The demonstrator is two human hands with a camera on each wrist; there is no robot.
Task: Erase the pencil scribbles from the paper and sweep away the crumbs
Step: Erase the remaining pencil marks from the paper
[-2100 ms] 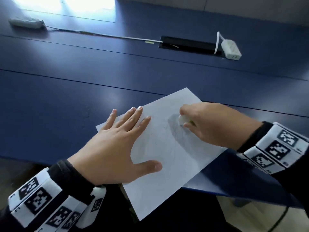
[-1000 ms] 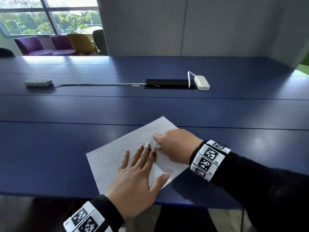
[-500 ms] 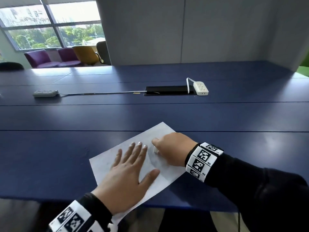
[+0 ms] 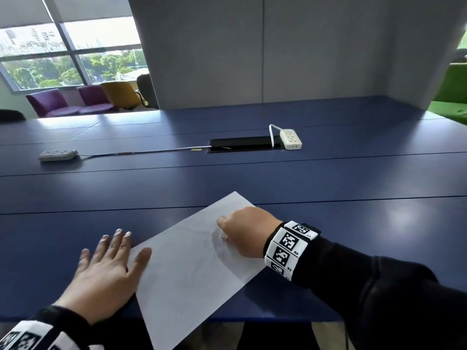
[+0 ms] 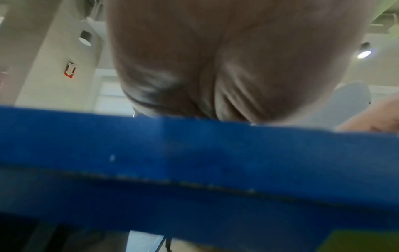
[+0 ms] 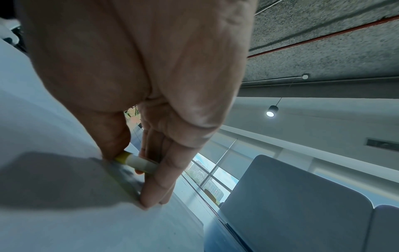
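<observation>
1. Head view: a sheet of paper (image 4: 192, 269) lies skewed on the blue table (image 4: 252, 178), its near corner hanging over the table's near edge. The left hand (image 4: 106, 271) lies flat with straight, spread fingers just left of the paper, the thumb on the paper's left edge. The right hand (image 4: 245, 233) is curled on the paper's far right part, and a small pale eraser (image 4: 223, 235) peeks out under its fingers. Faint grey scribbles (image 4: 214, 248) show on the paper beside the eraser. The band on the right wrist (image 4: 288, 248) carries black-and-white square codes and the small labels "R3" and "R4". Far beyond the paper sit a white power strip (image 4: 290, 139) and a grey one (image 4: 57, 155).

2. Left wrist view: only the underside of the left hand (image 5: 226, 59) pressed on the table's edge (image 5: 194, 153) shows; the picture is blurred and the fingers are hidden. A red-and-white sign (image 5: 70, 70) on a pillar cannot be read.

3. Right wrist view: this alone shows the hold. Thumb and fingers (image 6: 159, 179) pinch the eraser (image 6: 136, 162), white with a yellow part, its end down on the paper (image 6: 54, 213) at a grey smudge (image 6: 125, 172).
</observation>
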